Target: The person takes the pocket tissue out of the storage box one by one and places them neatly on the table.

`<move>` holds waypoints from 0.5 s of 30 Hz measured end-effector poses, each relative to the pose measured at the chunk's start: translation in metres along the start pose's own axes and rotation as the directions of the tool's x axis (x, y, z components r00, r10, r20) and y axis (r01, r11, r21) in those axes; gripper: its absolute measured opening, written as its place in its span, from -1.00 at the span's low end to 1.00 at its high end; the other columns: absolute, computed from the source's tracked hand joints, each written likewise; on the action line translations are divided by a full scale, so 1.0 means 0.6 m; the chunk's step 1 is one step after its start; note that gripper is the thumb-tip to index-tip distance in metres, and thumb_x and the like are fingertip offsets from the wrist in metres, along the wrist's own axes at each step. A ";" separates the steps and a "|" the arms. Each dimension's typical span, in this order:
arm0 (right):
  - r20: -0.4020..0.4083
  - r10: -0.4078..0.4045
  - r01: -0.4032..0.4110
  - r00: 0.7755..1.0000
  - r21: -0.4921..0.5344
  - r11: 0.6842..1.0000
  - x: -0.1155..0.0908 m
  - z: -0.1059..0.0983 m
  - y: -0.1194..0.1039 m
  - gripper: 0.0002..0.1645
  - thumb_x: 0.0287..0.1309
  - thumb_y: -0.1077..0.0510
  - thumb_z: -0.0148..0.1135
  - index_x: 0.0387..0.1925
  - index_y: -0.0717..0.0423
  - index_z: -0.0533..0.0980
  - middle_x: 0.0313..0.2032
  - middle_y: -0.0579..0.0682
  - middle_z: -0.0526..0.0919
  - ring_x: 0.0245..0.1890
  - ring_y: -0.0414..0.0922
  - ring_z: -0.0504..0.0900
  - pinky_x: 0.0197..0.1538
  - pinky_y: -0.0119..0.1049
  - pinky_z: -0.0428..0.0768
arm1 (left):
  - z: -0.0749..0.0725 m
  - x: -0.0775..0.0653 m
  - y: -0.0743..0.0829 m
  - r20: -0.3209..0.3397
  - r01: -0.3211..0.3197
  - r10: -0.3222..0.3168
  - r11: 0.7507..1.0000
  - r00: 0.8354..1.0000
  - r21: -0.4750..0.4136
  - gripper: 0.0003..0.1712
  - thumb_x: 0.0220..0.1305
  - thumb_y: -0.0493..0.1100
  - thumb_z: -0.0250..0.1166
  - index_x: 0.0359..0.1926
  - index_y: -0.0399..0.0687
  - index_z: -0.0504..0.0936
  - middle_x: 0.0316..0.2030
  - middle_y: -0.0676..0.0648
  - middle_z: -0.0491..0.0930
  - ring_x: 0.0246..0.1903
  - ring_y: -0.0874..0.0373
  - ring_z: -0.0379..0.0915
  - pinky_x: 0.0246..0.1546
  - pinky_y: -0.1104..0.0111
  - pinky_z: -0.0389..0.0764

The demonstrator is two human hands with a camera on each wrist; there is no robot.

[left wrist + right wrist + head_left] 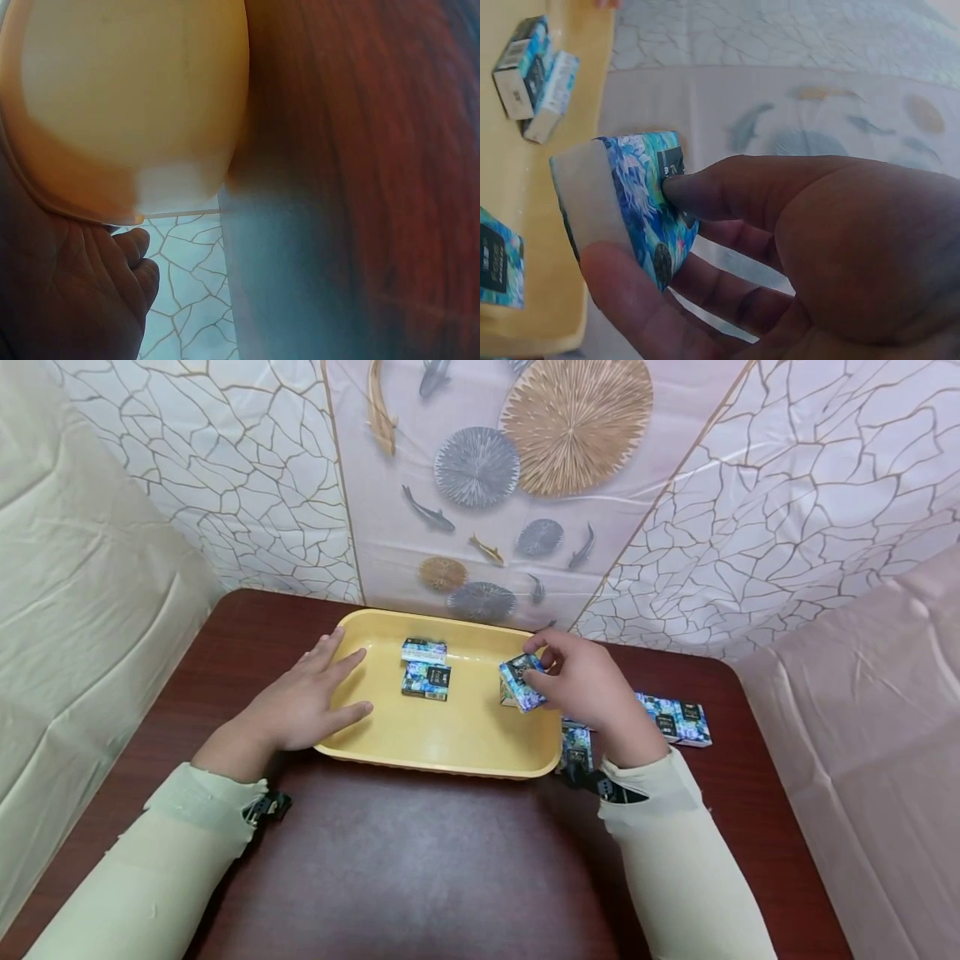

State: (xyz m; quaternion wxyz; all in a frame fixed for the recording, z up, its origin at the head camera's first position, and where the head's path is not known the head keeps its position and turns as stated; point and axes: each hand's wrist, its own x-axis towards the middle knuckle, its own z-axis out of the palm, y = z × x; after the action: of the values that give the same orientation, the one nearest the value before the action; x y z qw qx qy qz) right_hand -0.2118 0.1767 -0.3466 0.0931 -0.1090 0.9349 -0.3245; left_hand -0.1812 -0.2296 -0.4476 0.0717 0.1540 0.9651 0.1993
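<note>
My right hand [588, 681] pinches a small blue floral tissue pack [522, 682] between thumb and fingers, over the right side of a yellow tray [375, 735]. In the right wrist view, the held tissue pack [645, 199] is tilted, its plain white side facing left. Under it, another tissue pack [507, 698] shows only partly in the head view. Two more packs [426, 681] lie in the tray left of its middle, the rear one overlapped by the front one. My left hand [303, 702] rests at the tray's left rim, fingers spread over the inside.
Several matching packs [678, 718] lie on the dark wooden table [420, 860] right of the tray, partly hidden by the right forearm. One pack [576, 747] sits close against the tray's right rim. Patterned cloth [247, 485] hangs behind the table, with plain drapes at both sides.
</note>
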 end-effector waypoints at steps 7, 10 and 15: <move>-0.039 0.062 -0.061 0.997 0.036 0.998 -0.037 -0.028 0.026 -0.66 0.52 0.09 0.45 0.23 -0.09 0.64 -0.05 0.12 0.70 -0.20 0.04 0.83 -0.29 -0.18 0.90 | 0.001 0.000 -0.001 -0.002 0.002 -0.002 1.000 1.000 -0.002 0.05 0.63 0.45 0.18 0.85 0.11 0.07 0.87 -0.18 -0.38 0.83 -0.36 -0.34 0.78 -0.33 -0.02; -0.064 0.081 -0.079 0.995 0.032 0.996 -0.051 -0.036 0.039 -0.63 0.52 0.05 0.46 0.25 -0.08 0.64 -0.03 0.12 0.69 -0.24 0.04 0.84 -0.28 -0.19 0.89 | 0.001 0.000 0.000 -0.002 0.004 -0.004 1.000 1.000 -0.002 0.04 0.63 0.42 0.21 0.85 0.11 0.07 0.87 -0.18 -0.38 0.83 -0.35 -0.34 0.78 -0.33 -0.01; -0.091 0.109 -0.105 0.990 0.043 0.994 -0.070 -0.046 0.060 -0.59 0.52 0.02 0.47 0.29 -0.05 0.63 0.00 0.13 0.64 -0.20 0.07 0.79 -0.28 -0.17 0.90 | 0.001 0.000 0.000 -0.001 0.008 -0.008 1.000 1.000 -0.001 0.04 0.63 0.40 0.22 0.85 0.11 0.07 0.87 -0.18 -0.38 0.83 -0.35 -0.35 0.78 -0.32 -0.02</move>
State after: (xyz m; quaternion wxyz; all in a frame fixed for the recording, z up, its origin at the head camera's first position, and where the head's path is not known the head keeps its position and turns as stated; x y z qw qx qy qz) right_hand -0.1834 0.2317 -0.3438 0.0686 -0.0416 0.9364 -0.3417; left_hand -0.1813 -0.2291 -0.4482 0.0723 0.1499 0.9657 0.1993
